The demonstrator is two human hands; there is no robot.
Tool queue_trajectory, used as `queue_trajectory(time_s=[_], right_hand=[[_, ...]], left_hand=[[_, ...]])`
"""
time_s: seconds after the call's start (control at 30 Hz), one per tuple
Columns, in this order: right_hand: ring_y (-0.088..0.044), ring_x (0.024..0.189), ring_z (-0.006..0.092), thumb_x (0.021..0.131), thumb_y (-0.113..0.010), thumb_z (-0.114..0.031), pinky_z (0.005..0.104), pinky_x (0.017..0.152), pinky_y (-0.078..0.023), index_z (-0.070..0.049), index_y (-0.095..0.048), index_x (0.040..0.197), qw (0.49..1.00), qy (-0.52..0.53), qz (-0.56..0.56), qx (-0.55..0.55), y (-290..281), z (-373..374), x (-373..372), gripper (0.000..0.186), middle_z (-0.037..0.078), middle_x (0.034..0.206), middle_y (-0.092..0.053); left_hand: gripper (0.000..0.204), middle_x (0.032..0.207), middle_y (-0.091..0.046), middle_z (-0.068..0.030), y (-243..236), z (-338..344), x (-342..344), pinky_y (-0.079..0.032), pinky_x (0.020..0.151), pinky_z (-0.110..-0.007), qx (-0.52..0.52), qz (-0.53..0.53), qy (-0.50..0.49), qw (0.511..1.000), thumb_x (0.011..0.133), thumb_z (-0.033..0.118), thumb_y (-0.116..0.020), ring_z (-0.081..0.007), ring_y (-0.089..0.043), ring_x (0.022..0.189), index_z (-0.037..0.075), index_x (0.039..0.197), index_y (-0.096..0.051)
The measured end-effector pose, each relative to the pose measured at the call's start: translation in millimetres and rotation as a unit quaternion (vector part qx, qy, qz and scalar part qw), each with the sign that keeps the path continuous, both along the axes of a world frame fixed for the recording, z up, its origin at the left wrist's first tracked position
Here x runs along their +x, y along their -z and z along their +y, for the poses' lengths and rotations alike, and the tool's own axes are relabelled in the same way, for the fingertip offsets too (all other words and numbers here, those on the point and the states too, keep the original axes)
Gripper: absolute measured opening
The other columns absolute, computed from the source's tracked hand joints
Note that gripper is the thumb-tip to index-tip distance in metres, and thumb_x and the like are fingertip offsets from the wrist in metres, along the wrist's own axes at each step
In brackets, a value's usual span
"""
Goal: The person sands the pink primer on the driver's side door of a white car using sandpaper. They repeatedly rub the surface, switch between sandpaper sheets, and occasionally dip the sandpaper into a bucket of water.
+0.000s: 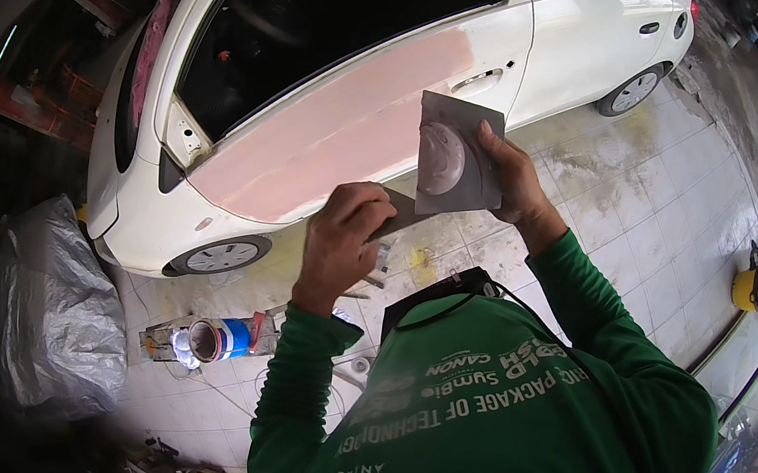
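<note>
My right hand (518, 181) grips a flat grey board (484, 195) by its right side, thumb on top. A mound of pale pink putty (441, 158) lies on the board. My left hand (348, 240) is closed around a thin grey spreader (401, 213), whose far end reaches the board's left edge. Whether the spreader touches the board I cannot tell. Beyond both hands stands a white car (556, 36); a broad, dull pink patch (315, 152) covers much of its front door.
A blue and white can (233, 337) stands on a low support at the left. Silver sheeting (56, 311) covers something farther left. A yellow and black object (755, 289) sits at the right. Stained white tiles (644, 262) make up the floor.
</note>
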State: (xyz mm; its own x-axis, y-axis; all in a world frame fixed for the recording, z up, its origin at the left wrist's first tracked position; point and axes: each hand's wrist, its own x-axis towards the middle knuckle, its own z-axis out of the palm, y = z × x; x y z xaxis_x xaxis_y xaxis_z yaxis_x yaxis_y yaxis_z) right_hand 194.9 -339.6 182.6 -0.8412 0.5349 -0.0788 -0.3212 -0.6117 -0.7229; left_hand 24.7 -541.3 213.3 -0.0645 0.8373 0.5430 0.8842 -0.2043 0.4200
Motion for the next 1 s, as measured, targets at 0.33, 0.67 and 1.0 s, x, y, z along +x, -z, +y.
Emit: queue_trajectory(time_s=[0.33,0.67,1.0], right_hand=[[-0.069,0.090,0.0167,0.107,-0.050,-0.042,0.0287,0.073,-0.057,0.001,-0.064,0.121,0.986,-0.012,-0.123,0.114,28.2,-4.7,-19.0,0.048,0.011,0.107,-0.070],[-0.070,0.102,0.0239,0.109,-0.044,-0.039,0.0373,0.085,-0.060,-0.003,-0.048,0.141,0.985,-0.042,0.057,-0.158,9.1,-37.5,-20.9,0.048,0.013,0.120,-0.067],[-0.065,0.117,0.0260,0.107,-0.039,-0.055,0.0400,0.093,-0.058,-0.003,-0.039,0.153,0.977,-0.110,0.137,-0.121,21.1,-25.6,-8.3,0.070,0.015,0.138,-0.060]], left_hand=[[0.047,0.114,-0.075,-0.0047,12.3,26.5,11.0,-0.056,0.097,-0.040,-0.020,-0.050,0.022,0.998,0.072,-0.015,-0.057,-0.0269,-0.068,0.115,0.010,0.106,-0.076],[0.026,0.132,-0.064,-0.0193,-29.7,2.5,57.4,-0.044,0.114,-0.051,0.227,-0.187,0.050,0.954,0.092,-0.009,-0.059,-0.0399,-0.059,0.129,-0.002,0.115,-0.067],[0.047,0.134,-0.064,-0.0122,7.2,11.4,16.9,-0.051,0.105,-0.042,0.078,-0.006,-0.050,0.996,0.083,-0.014,-0.054,-0.0331,-0.060,0.126,0.004,0.122,-0.072]])
